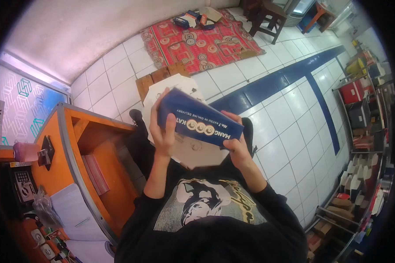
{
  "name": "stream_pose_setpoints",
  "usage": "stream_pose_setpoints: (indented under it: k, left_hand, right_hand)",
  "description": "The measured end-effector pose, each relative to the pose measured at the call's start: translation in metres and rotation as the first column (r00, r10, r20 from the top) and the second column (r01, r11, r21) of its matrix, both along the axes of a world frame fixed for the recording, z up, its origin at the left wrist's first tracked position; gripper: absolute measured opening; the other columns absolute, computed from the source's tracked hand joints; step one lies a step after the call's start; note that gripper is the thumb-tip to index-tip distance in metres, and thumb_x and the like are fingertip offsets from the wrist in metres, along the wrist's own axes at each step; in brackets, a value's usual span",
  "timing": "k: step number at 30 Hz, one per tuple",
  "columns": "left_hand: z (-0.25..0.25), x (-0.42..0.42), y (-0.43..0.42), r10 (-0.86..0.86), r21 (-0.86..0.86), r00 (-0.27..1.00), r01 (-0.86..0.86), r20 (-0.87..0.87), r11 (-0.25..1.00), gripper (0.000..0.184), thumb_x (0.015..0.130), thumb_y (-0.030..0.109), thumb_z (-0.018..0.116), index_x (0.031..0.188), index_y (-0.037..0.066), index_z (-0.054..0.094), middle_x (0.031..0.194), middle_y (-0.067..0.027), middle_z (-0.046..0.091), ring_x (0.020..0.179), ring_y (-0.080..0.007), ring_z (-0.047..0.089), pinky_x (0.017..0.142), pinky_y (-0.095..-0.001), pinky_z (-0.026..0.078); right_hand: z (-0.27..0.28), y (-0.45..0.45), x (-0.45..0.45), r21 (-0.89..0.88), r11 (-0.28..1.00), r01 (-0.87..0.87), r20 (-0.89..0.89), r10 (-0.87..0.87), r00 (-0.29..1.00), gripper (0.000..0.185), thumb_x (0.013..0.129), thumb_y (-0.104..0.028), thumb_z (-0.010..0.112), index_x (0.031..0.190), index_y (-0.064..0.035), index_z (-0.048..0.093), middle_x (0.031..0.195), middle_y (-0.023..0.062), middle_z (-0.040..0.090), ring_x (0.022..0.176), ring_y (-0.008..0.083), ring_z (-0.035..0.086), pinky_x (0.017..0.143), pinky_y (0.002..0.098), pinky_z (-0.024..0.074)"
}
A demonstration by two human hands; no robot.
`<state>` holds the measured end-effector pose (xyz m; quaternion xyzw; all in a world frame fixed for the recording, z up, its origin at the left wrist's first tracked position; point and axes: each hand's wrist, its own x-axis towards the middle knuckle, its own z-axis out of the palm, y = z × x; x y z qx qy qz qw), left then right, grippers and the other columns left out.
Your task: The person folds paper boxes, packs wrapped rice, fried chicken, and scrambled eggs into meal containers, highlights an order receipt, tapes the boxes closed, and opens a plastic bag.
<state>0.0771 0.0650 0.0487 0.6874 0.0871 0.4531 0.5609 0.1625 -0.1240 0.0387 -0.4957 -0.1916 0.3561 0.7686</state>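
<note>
A person's left hand (pixel 162 138) and right hand (pixel 237 151) grip opposite ends of a dark-blue, white-lettered cardboard box (pixel 206 115), its underside and any contents hidden from view. Box and hands partly cover a pale, flat cardboard sheet (pixel 195 152) below, while at right a metal shelving rack (pixel 365 152) carrying brown cardboard boxes (pixel 340 213), their insides hard to make out, runs into darkness.

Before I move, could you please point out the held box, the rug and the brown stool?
Held box (pixel 201 118): head view, on its blue printed side.
Rug (pixel 201 45): head view, on its red patterned middle.
Brown stool (pixel 274 9): head view, on its seat.
</note>
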Motion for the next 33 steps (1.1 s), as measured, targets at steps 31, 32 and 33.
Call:
stream_pose_setpoints:
  k: [31, 32, 33]
  left_hand:
    - [-0.098, -0.019, 0.022, 0.038, -0.328, 0.870, -0.225, -0.491, 0.918, 0.050, 0.092, 0.018, 0.056, 0.133, -0.002, 0.037, 0.134, -0.0180, 0.045, 0.113, -0.0261, 0.054, 0.091, -0.0351, 0.046]
    - [-0.107, -0.013, 0.018, 0.037, -0.326, 0.872, -0.222, -0.489, 0.919, 0.050, 0.092, 0.018, 0.056, 0.133, -0.002, 0.037, 0.134, -0.0180, 0.045, 0.113, -0.0261, 0.054, 0.091, -0.0351, 0.046]
    - [-0.118, -0.007, 0.015, -0.023, -0.342, 0.834, -0.200, -0.551, 0.918, 0.050, 0.090, 0.023, 0.059, 0.130, -0.001, 0.041, 0.126, -0.0186, 0.051, 0.107, -0.0246, 0.057, 0.086, -0.0348, 0.048]
  right_hand:
    - [-0.247, 0.096, 0.040, -0.520, 0.460, 0.719, 0.832, 0.464, 0.304, 0.040, 0.079, -0.019, 0.063, 0.115, -0.0051, 0.054, 0.110, 0.0119, 0.059, 0.103, 0.0292, 0.055, 0.099, 0.0531, 0.0318]
    - [-0.246, 0.097, 0.038, -0.517, 0.460, 0.722, 0.834, 0.462, 0.304, 0.040, 0.079, -0.019, 0.063, 0.115, -0.0051, 0.054, 0.110, 0.0119, 0.059, 0.103, 0.0292, 0.055, 0.099, 0.0531, 0.0318]
    - [-0.229, 0.102, 0.028, -0.380, 0.616, 0.690, 0.919, 0.339, 0.203, 0.029, 0.078, -0.013, 0.061, 0.105, -0.0059, 0.057, 0.095, 0.0083, 0.060, 0.091, 0.0269, 0.057, 0.097, 0.0494, 0.0343]
